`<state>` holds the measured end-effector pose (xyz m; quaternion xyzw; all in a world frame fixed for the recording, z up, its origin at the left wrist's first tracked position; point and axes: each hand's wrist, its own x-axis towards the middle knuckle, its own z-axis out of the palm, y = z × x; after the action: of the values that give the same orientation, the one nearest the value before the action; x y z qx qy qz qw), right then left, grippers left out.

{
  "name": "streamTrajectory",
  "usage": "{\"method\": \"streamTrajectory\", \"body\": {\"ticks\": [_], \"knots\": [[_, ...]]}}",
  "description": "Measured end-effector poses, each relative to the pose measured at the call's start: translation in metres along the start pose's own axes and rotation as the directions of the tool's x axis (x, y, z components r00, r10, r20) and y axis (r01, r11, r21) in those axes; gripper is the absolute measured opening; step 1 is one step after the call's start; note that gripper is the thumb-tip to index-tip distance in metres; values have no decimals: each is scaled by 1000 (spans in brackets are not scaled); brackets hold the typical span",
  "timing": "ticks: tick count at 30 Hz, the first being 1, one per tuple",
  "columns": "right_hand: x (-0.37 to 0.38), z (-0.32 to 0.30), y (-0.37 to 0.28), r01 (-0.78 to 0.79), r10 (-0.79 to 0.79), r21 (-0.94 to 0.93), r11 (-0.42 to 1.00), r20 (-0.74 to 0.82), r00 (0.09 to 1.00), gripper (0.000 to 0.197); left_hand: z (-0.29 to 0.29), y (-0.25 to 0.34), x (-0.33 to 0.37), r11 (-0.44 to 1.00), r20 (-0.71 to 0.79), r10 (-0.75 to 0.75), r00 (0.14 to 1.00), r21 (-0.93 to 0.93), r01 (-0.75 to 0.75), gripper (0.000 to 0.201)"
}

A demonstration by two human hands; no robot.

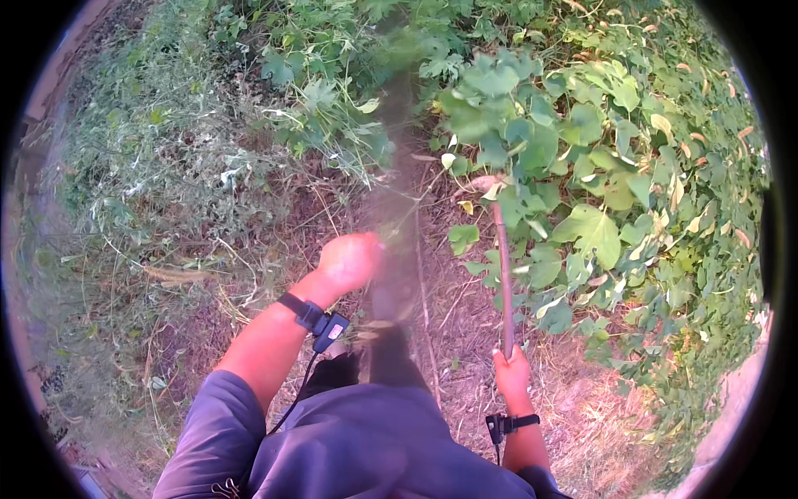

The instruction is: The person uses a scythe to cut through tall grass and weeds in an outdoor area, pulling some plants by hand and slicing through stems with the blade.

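Note:
My right hand (512, 371) is closed round the lower end of a long brown wooden handle (505, 279). The handle runs away from me into broad-leaved green vines (594, 233). Leaves cover much of its far end, so the kind of tool cannot be made out. Closer to the middle, my left hand (349, 261) is in a fist above the dry ground. A thin stem (405, 219) passes close to its knuckles, but a blurred streak hides what the fingers hold, if anything.
Dense leafy growth fills the right and far sides. Tangled weeds and dry stalks (241, 175) cover the left. Bare brown soil with twigs (445, 333) lies between, and dry straw (586, 416) is near my right wrist. Each wrist wears a strapped black device with a cable.

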<state>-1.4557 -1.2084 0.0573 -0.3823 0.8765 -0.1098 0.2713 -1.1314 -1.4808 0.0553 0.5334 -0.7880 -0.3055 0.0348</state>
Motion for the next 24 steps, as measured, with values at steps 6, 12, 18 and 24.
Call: {"method": "streamTrajectory", "body": {"ticks": [6,12,18,24], "knots": [[118,74,-60,55,-49,106,993,-52,997,31,-4,0,-8,997,97,-62,993,55,57,25],[173,87,-126,65,-66,-138,988,-4,998,34,1,-1,-7,996,48,-48,998,83,44,28],[84,72,-55,-2,10,-200,980,39,999,36,5,-30,-12,1000,8,-20,1000,-11,20,30],[-19,31,-48,-347,315,344,872,147,938,28,3,14,-28,991,124,133,983,-37,-129,28]]}}
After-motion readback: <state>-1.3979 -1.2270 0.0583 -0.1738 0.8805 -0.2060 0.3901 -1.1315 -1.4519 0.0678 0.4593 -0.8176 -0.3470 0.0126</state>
